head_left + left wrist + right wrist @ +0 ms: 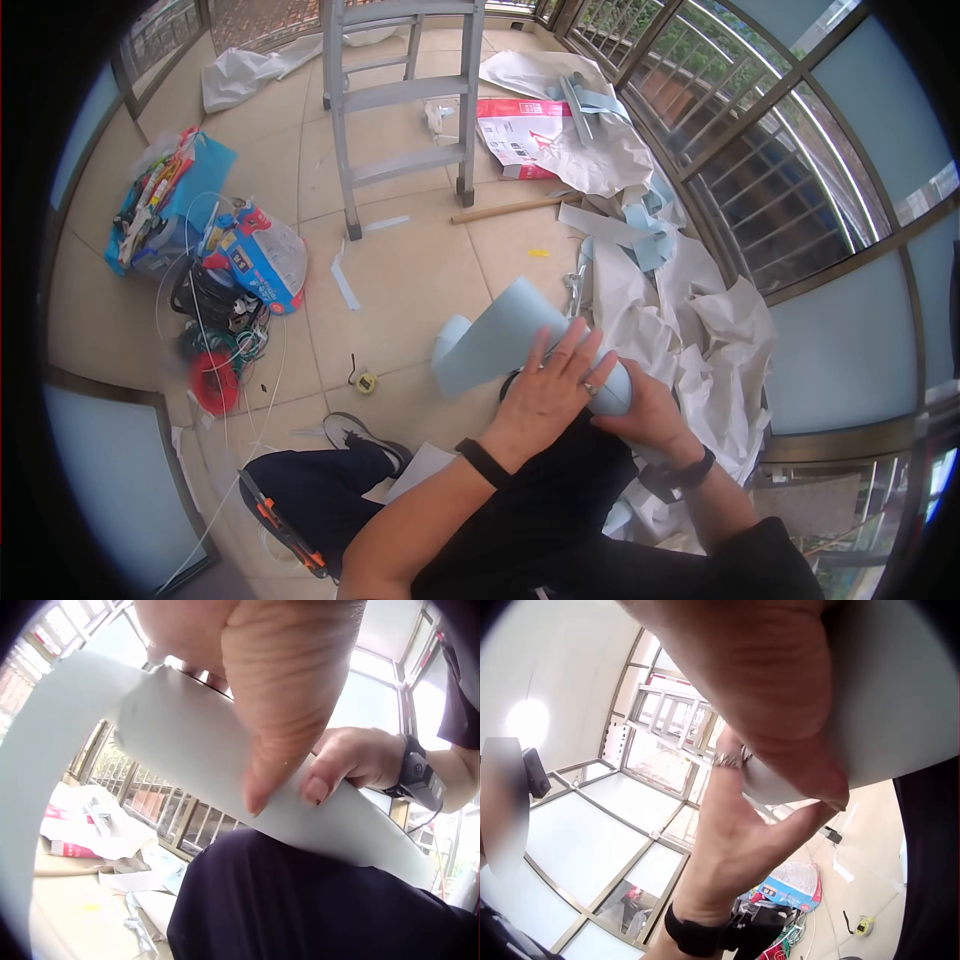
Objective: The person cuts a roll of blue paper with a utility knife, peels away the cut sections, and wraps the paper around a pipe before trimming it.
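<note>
From the top of the frame, the left grip [277, 682] rests its thumb [271, 780] on a pale roll [210, 757] slanting from upper left to lower right. The right grip [356, 760] holds it at centre right, above dark trousers [262, 900]; crumpled white paper [124, 825] lies lower left.

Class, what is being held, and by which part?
A roll of pale blue sheeting: the right hand grips it towards its near end; the left hand rests across it.

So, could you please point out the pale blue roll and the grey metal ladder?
Pale blue roll [201, 744], left wrist view: the long side facing the camera.
Grey metal ladder [404, 93], head view: middle front rung.
</note>
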Tool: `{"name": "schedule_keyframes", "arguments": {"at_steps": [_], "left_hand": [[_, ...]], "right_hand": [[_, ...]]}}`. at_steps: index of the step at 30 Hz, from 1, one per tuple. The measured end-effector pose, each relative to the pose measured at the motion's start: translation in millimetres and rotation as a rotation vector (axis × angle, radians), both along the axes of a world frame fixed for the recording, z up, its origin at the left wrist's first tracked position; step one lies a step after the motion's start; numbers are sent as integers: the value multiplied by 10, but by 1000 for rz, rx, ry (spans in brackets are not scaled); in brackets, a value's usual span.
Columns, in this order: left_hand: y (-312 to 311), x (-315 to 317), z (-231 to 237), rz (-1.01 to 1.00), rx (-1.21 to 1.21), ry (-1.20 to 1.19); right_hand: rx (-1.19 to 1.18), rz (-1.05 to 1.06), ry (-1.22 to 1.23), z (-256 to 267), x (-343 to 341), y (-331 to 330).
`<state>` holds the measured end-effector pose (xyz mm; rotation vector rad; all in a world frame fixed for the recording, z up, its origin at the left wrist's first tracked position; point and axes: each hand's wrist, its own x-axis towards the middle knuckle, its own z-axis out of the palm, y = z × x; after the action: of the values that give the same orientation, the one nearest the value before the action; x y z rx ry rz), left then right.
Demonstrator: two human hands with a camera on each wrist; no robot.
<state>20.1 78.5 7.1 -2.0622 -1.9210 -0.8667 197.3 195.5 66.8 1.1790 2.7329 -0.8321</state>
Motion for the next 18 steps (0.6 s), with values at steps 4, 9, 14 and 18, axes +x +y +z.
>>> {"name": "schedule_keyframes", "arguments": {"at_steps": [4,9,14,18], "left_hand": [[-155,-285,-148,198,123,-243],[-161,-790,-426,247,-132,-993],[-200,-1265,-75,-148,-237,-1563],[-9,-1399,366,-173,-172,-1617]], "right_hand": [[-73,-19,5,29,74,98],[-102,16,-2,-14,75,161],[-102,34,-3,31,40,112],[-71,26,-15,44,-21,61]]}}
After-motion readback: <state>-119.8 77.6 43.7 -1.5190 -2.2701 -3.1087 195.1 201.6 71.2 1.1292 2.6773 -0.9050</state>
